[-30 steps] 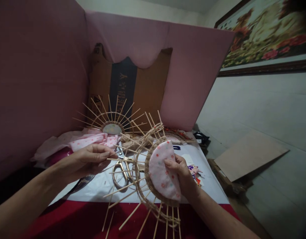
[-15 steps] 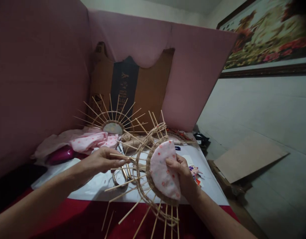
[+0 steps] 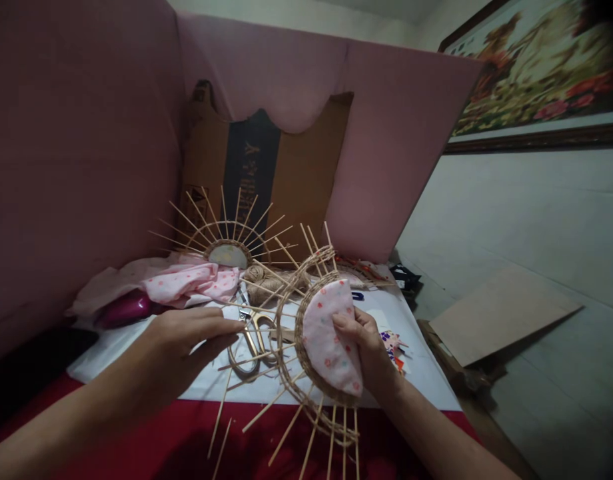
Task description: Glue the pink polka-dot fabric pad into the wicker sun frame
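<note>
A half-round woven piece [image 3: 331, 340] is held up in front of me. Its middle is white fabric with small pink-red flowers, edged with twine, and thin sticks fan out through a second twine ring [image 3: 281, 360]. My right hand [image 3: 369, 347] grips its straight side, thumb on the fabric and the other fingers mostly hidden behind. My left hand [image 3: 191, 337] is beside the stick ends on the left, fingers stretched out and thumb apart, with nothing visible in it. Behind the sticks, scissors [image 3: 251, 343] with gold-coloured handles lie on the white table cover [image 3: 186, 383].
Farther back stands a similar half-round piece [image 3: 229, 253] with radiating sticks. Twine balls [image 3: 266, 283], bunched pink fabric [image 3: 186, 283] and a shiny purple object [image 3: 126, 307] lie nearby. Patterned scraps [image 3: 391, 343] are at right. Cardboard [image 3: 306, 173] leans behind; red cloth [image 3: 151, 440] covers the front.
My left hand has come off the stick it was pinching; its fingers are now apart and a little lower. The right hand keeps its grip, and the woven piece has hardly moved.
</note>
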A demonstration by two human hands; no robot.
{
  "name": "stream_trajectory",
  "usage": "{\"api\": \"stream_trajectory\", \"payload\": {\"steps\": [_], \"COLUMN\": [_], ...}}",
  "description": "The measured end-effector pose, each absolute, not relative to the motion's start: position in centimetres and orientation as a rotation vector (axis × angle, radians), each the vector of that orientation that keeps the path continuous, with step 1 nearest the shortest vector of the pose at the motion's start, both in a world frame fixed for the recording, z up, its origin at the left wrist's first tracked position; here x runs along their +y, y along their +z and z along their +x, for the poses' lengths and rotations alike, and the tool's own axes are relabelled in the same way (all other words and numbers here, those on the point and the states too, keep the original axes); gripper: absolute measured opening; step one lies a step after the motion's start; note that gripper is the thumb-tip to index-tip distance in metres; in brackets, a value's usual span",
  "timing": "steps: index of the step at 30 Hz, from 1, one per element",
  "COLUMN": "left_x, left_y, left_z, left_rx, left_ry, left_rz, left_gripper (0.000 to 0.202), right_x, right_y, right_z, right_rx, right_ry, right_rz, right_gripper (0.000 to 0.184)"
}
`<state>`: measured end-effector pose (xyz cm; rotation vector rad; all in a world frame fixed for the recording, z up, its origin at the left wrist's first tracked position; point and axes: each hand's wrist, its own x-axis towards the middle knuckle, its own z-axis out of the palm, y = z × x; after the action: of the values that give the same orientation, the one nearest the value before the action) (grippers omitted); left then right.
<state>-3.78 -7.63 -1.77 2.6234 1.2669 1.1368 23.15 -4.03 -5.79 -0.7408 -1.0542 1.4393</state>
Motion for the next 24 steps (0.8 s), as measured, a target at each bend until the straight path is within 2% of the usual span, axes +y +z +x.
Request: {"api": "stream_trajectory", "payload": {"steps": [6, 12, 21, 24], "left_x": [-9.6, -9.4, -7.8, -7.9], "left_y": [-1.8, -1.7, -1.3, -1.5], "left_z": [-2.0, -0.3, -1.1, -1.4], "left_rx": [1.270, 1.150, 1.073, 1.071], "left_ry": [0.878, 0.768, 1.228, 1.257], "left_rz": [2.928, 2.997, 2.868, 2.790], "left_gripper": [0.022, 0.033, 0.021, 0.020], "right_x": [-4.0, -4.2, -3.6, -3.6], "right_y": [-5.7, -5.7, -3.9, -3.7], "right_z": [23.0, 23.0, 24.2, 24.3], "right_rx": [-1.035, -1.036, -0.898, -0.870], "right_ry": [1.408, 1.385, 1.239, 1.197], "right_rz": [-0.766, -0.740, -0.712, -0.731], "right_gripper": [0.022, 0.019, 0.016, 0.016]}}
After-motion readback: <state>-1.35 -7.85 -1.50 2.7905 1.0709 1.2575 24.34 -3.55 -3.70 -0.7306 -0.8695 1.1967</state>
